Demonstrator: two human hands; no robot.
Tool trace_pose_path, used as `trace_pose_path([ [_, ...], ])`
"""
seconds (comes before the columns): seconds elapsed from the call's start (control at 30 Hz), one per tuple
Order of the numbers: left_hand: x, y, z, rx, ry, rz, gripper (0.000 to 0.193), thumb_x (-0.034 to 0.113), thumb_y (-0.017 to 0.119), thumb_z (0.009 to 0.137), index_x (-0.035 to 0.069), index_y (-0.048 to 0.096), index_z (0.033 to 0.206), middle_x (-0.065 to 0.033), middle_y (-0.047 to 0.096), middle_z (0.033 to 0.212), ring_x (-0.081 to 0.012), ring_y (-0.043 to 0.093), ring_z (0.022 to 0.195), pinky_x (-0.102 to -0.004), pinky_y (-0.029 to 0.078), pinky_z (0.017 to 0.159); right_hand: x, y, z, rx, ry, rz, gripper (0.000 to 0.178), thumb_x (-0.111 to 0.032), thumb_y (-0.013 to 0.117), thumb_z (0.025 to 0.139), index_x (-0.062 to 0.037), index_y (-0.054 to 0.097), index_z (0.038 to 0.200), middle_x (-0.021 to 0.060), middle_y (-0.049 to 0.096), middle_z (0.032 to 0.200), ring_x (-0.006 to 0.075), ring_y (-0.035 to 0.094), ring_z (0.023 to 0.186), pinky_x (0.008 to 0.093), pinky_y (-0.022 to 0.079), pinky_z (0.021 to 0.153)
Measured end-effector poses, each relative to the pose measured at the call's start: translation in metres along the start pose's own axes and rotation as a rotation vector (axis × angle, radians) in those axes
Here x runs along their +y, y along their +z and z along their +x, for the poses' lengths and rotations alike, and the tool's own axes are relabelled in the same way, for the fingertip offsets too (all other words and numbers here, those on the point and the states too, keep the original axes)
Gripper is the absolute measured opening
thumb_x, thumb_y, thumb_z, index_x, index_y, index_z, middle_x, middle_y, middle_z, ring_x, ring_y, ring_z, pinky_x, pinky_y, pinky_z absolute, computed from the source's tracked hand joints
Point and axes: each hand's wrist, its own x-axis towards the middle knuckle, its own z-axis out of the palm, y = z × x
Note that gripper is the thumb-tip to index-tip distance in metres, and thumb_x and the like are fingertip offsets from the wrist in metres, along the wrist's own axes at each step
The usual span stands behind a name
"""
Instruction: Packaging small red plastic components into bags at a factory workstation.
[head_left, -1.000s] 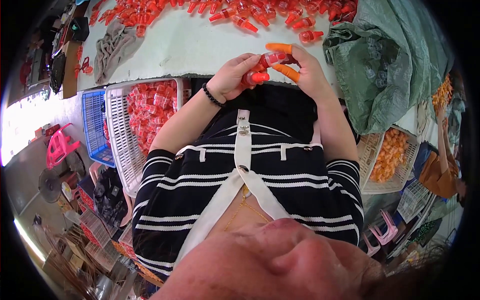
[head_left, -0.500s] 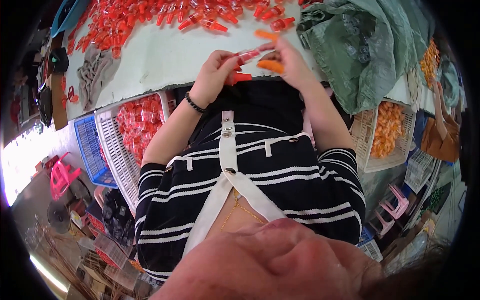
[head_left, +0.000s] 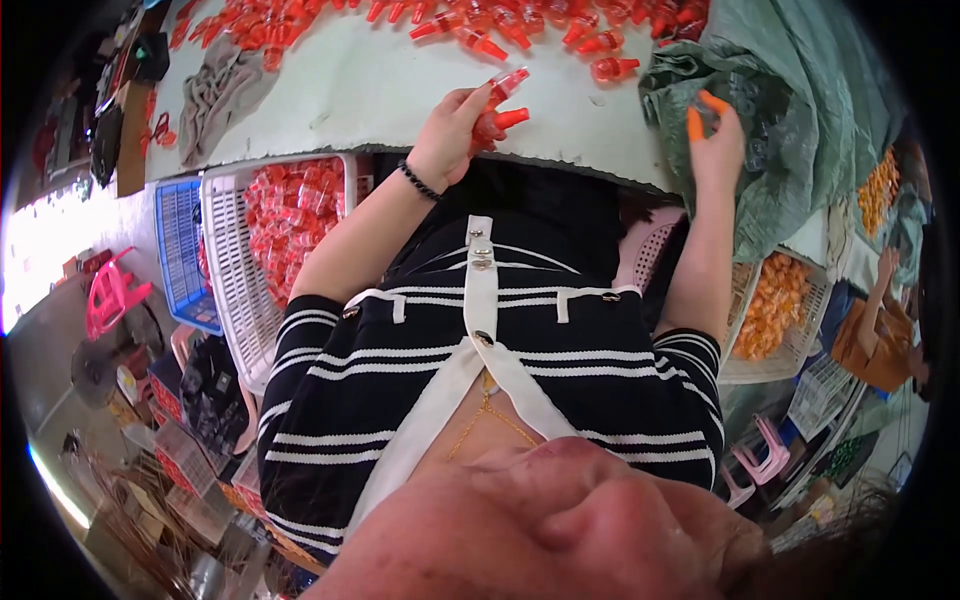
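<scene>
My left hand [head_left: 450, 135] is closed around small red plastic bottle-shaped pieces near the table's front edge. One piece with a clear end [head_left: 508, 85] points up and away, and a second red piece [head_left: 511, 118] sticks out below it. My right hand [head_left: 717, 145] is over the mouth of a green plastic bag [head_left: 800, 190], its thumb and a finger apart. Orange covers sit on those two fingertips. Small clear plastic caps [head_left: 762, 130] lie inside the bag. Whether a cap touches my right fingertips is hard to make out.
Many red pieces [head_left: 490, 25] lie along the far side of the white table [head_left: 350, 110]. A grey cloth [head_left: 215, 100] rests at left. Below stand a white basket [head_left: 235, 270] of red pieces, a blue crate [head_left: 180, 250], and a pale basket [head_left: 800, 355] of orange pieces at right.
My right hand has left the pieces at my left hand and moved right to the green bag. My left hand keeps its hold on the red pieces. The whole view has shifted slightly.
</scene>
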Motion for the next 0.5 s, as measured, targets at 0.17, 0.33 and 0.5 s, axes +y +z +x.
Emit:
trace_pose_path([
  [0.17,0.001,0.007,0.001,0.058,0.074,0.103,0.039,0.033,0.055,0.094,0.000,0.052,0.115,-0.0063,0.061,0.082,-0.0146,0.059,0.063,-0.0253,0.043,0.050,-0.114,0.043,-0.049,-0.356,-0.152,1.155,0.038,0.001,0.065,0.084,-0.0028,0.052,0.119,0.0055,0.061,0.101,0.0132,0.060,0.089,0.0254,0.049,0.079],
  [0.33,0.006,0.009,-0.004,0.118,0.111,0.154,0.039,0.034,0.056,0.094,0.000,0.052,0.112,-0.0048,0.059,0.078,-0.0124,0.057,0.061,-0.0240,0.040,0.048,-0.154,0.049,-0.059,-0.545,-0.350,1.023,0.023,-0.007,0.068,0.084,-0.0015,0.057,0.103,0.0084,0.062,0.097,0.0147,0.062,0.082,0.0275,0.051,0.071],
  [0.5,-0.001,0.005,0.000,0.124,0.184,0.218,0.038,0.034,0.056,0.094,0.000,0.051,0.111,-0.0052,0.060,0.082,-0.0113,0.056,0.062,-0.0240,0.042,0.050,-0.157,0.056,-0.060,-0.431,-0.540,0.812,0.024,-0.006,0.067,0.085,0.0013,0.057,0.105,0.0111,0.063,0.095,0.0179,0.063,0.083,0.0297,0.052,0.073],
])
